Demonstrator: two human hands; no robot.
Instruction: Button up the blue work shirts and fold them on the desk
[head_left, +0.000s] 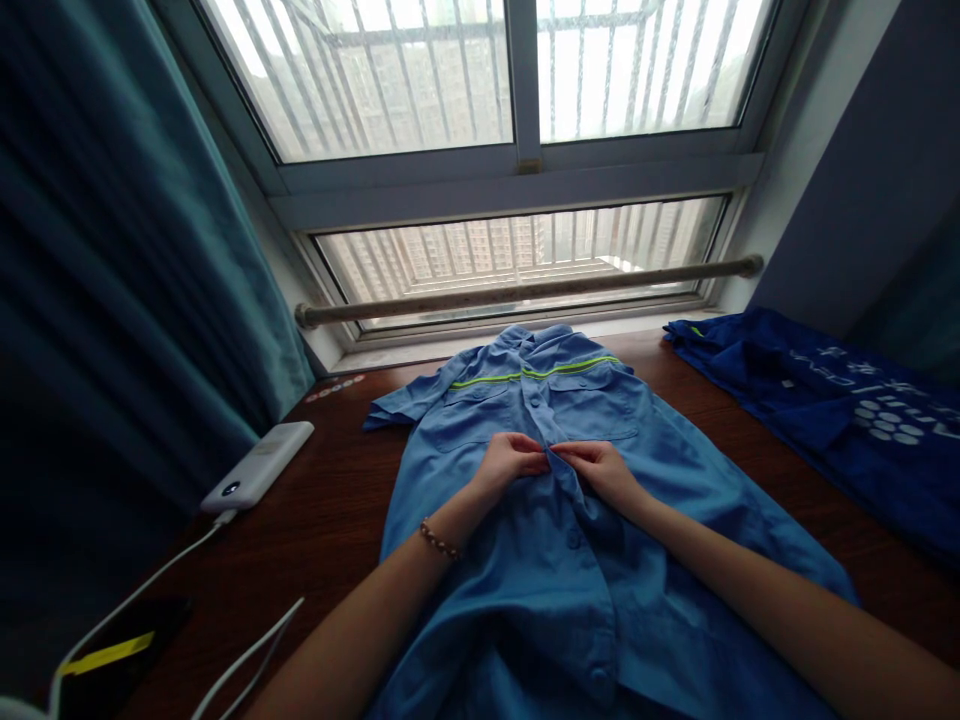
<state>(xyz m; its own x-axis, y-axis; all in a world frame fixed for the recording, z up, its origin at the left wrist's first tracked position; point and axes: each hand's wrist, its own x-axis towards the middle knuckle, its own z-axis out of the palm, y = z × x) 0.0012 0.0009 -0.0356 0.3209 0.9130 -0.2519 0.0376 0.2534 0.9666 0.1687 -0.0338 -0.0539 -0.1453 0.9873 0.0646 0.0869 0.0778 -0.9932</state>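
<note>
A light blue short-sleeved shirt lies front side up on a dark wooden table, its collar towards the window. A yellow-green stripe crosses its chest above two pockets. My left hand pinches the button placket about halfway down the front. Right beside it, my right hand pinches the same placket from the other side. The fingertips of both hands meet there; any button between them is hidden. Buttons show above the hands and lower down the placket. A beaded bracelet circles my left wrist.
At the right lies a darker blue garment with white print. A white power bank with a cable rests at the left, near a dark flat object with a yellow strip. A teal curtain hangs left; a barred window stands behind.
</note>
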